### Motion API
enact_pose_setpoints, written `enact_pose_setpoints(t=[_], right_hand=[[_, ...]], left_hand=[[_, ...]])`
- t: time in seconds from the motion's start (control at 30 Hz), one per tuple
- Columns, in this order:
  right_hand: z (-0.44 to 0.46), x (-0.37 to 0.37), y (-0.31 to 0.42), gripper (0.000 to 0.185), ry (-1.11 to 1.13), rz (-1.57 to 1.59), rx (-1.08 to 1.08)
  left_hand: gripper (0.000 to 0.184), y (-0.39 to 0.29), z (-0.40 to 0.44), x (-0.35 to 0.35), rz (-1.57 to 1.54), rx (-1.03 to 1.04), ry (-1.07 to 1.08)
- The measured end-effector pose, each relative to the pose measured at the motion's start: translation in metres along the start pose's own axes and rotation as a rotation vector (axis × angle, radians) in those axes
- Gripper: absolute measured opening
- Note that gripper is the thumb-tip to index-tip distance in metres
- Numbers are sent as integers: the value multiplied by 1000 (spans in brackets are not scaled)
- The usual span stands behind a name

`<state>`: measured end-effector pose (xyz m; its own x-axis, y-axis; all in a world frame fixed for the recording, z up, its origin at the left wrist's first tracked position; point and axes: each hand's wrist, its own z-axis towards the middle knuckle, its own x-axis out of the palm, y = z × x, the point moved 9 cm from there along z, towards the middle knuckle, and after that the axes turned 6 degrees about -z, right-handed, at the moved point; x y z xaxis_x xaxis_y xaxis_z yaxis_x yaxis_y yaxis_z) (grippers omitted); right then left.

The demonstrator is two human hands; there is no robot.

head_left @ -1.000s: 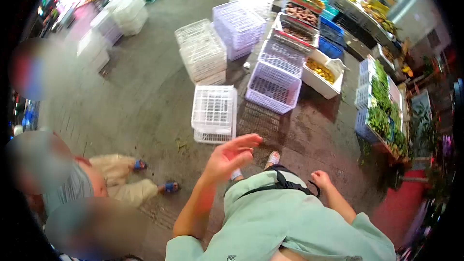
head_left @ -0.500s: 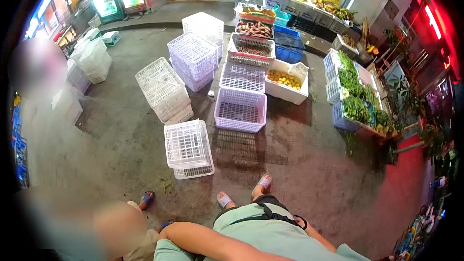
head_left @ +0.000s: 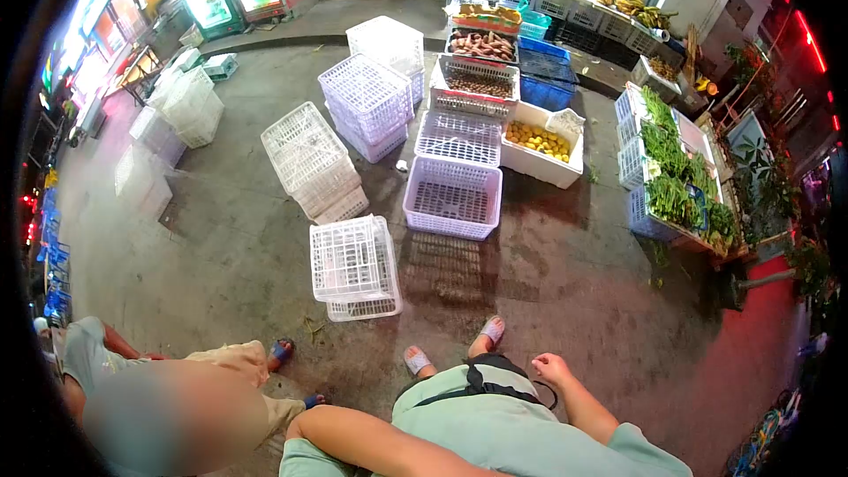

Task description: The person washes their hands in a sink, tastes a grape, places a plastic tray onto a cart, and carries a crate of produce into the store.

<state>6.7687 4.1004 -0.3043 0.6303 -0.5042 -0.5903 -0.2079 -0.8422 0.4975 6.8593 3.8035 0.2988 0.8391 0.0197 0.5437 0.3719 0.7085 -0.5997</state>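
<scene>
My right hand (head_left: 552, 368) hangs beside my waist, its fingers loosely bent and apart, with nothing seen in it. A black waist strap (head_left: 481, 389) over my light green shirt is the nearest thing to it. My left arm (head_left: 371, 443) crosses my body and runs out at the bottom edge, so the left hand is hidden. Ahead of my feet stand white plastic crates (head_left: 355, 256), stacked slightly askew. Beyond them are a taller white stack (head_left: 305, 155), a pale purple stack (head_left: 367, 97) and an open purple crate (head_left: 452, 223).
A foam box of yellow fruit (head_left: 579, 155) adjoins crates of produce, including reddish tubers (head_left: 481, 44). Leafy greens (head_left: 671, 159) lie in crates at the right. Another person (head_left: 238, 362) is close on my left. More white crates (head_left: 146, 181) stand far left.
My right hand has come out from beside my waist into view. The view has shifted slightly, moving the crates rightward in it. The other person at the left shows more fully.
</scene>
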Motion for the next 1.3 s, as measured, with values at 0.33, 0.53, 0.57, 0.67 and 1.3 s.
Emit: enact_pose_setpoints(t=[0.33, 0.53, 0.57, 0.67, 1.3], right_hand=[[40, -13, -11, 27, 51, 184, 103], [58, -15, -57, 23, 15, 220, 144], [55, -16, -70, 23, 40, 259, 198], [64, -29, -114, 22, -38, 304, 188], [34, -147, -177, 22, -252, 435, 556]], left_hand=[[28, -28, 6, -85, 15, 286, -158], [21, 41, -144, -287, 388, -27, -1649], [21, 67, -187, -316, 572, -95, -1706], [22, 122, -269, -338, 1070, -626, -1678], [31, 231, -292, -495, 908, -1261, -1408]])
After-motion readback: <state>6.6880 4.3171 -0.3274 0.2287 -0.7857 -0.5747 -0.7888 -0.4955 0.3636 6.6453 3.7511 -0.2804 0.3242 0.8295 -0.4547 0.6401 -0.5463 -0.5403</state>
